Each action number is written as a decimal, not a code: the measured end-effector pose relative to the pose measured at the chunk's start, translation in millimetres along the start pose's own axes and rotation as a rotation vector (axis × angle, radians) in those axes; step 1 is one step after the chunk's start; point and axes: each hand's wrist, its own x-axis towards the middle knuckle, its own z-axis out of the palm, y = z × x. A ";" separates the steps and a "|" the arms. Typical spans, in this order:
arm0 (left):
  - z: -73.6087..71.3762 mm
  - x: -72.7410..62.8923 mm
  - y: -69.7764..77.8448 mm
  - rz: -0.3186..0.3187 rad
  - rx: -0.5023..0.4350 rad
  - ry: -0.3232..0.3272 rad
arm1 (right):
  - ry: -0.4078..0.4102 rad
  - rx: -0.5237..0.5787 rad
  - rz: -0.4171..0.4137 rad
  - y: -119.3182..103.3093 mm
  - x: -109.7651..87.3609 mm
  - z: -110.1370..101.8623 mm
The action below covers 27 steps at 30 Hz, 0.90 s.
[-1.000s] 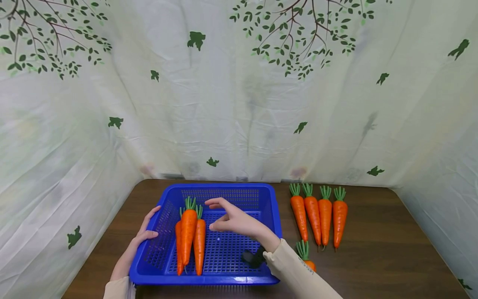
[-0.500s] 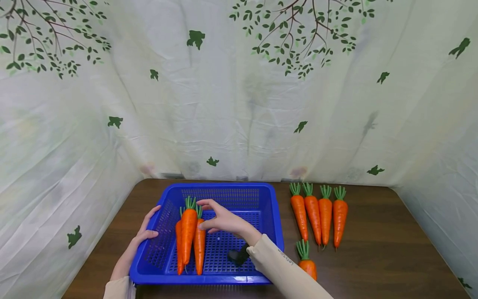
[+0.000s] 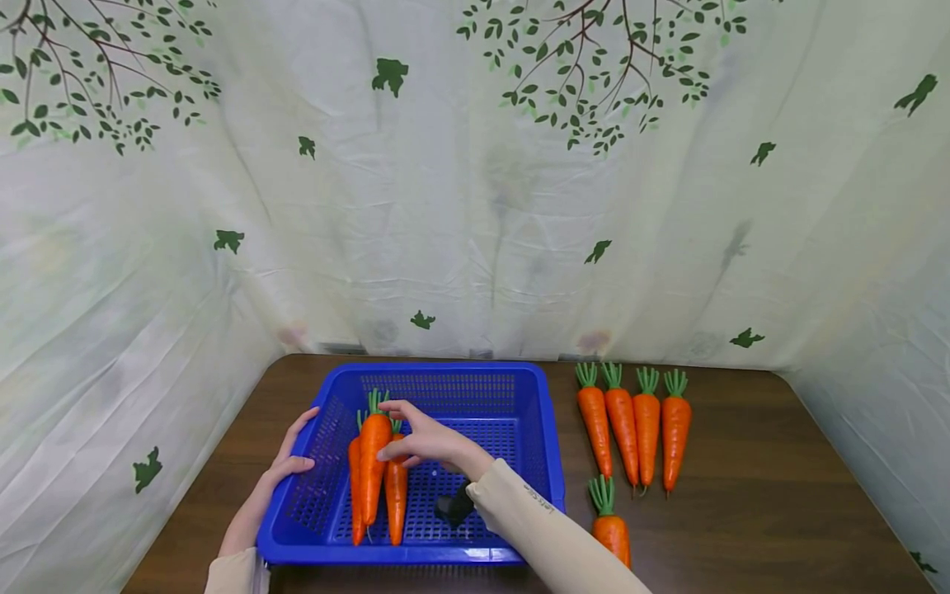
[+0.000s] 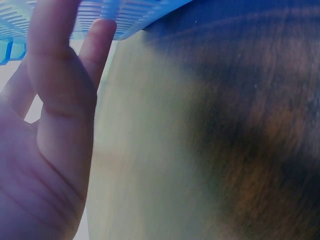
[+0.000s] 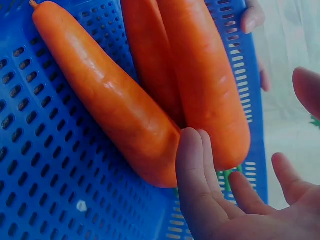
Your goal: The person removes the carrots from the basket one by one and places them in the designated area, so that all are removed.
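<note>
My left hand (image 3: 270, 483) holds the left rim of a blue plastic basket (image 3: 545, 429); its fingers lie against the basket's side in the left wrist view. Three carrots with green tops lie in the basket's left part. One carrot (image 3: 374, 470) rests partly over the left carrot (image 3: 355, 487), with the right carrot (image 3: 397, 495) beside them. Over the upper carrot hovers my right hand (image 3: 426, 437), thumb and fingers spread apart. In the right wrist view its fingers (image 5: 192, 175) are fairly straight near the carrots' thick ends; whether they touch cannot be told.
Several carrots (image 3: 647, 437) lie in a row on the brown table (image 3: 764, 478), right of the basket. Another carrot (image 3: 610, 532) lies nearer, partly behind the right sleeve. A pale cloth (image 3: 490, 206) with leaf prints hangs around the table.
My right hand has moved left across the basket, from beside the right carrot to over the upper one. The left hand and the basket have stayed in place.
</note>
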 end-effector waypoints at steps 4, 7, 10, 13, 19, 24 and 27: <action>0.7 0.2 0.1 -0.010 0.000 0.004 | 0.029 0.013 0.016 1.3 3.4 1.4; 0.5 0.2 -0.2 -0.014 -0.006 0.005 | 0.047 0.031 0.029 2.5 6.5 2.4; -0.1 0.0 -0.5 -0.016 -0.012 0.000 | 0.055 0.058 0.043 5.0 10.5 3.5; -1.0 0.1 -0.6 -0.024 -0.022 -0.007 | 0.065 0.070 0.046 7.7 14.2 4.7; -2.0 -0.6 1.4 -0.048 -0.029 -0.014 | 0.091 0.040 0.039 9.6 20.2 8.5; -2.4 -1.6 2.5 -0.068 -0.049 -0.039 | 0.117 -0.059 0.022 6.3 22.8 13.8; -2.0 -0.7 1.7 -0.060 -0.057 -0.042 | 0.153 -0.161 0.009 3.0 22.5 17.7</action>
